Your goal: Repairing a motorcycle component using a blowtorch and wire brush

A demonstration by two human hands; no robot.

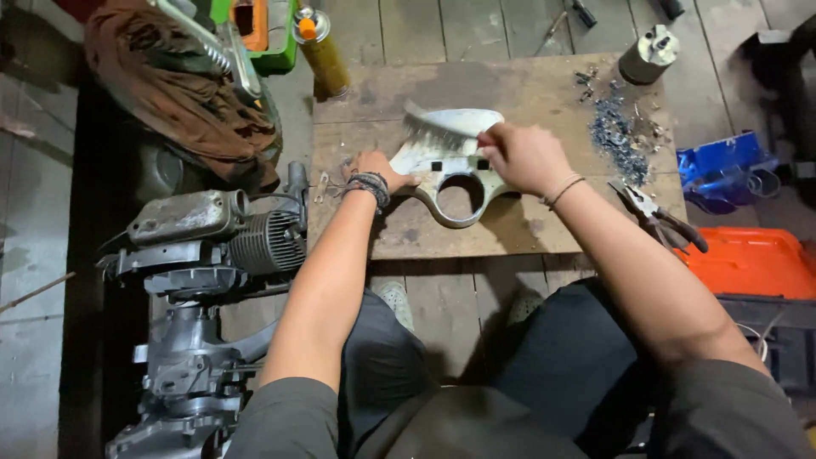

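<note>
A pale, grey-white panel [442,174] with a round cutout was lying flat on a worn wooden board [527,229], directly under both hands. It was being steadied at its near-left corner by the left hand [378,170], whose fingers were closed down on the edge; a dark beaded band was worn at that wrist. The right hand [523,157] was closed around the handle of a brush [450,121], the handle itself mostly hidden by the fingers, and the pale bristles were laid across the far edge of the panel, just beyond the left hand.

The step in hand was judged to be the brushing of the panel's surface, with dust or filings being swept off it. The next stroke was judged to call for the panel being kept pinned by the left hand while the bristles were drawn across the face and around the cutout.

Beyond and to the right of the right hand, a scatter of dark metal shavings [616,136] was spread on the board. A pair of pliers [654,212] lay just right of the right forearm. To the left of the left hand an engine assembly [212,246] was set on the floor, and a yellow spray can [321,47] stood well beyond it.
</note>
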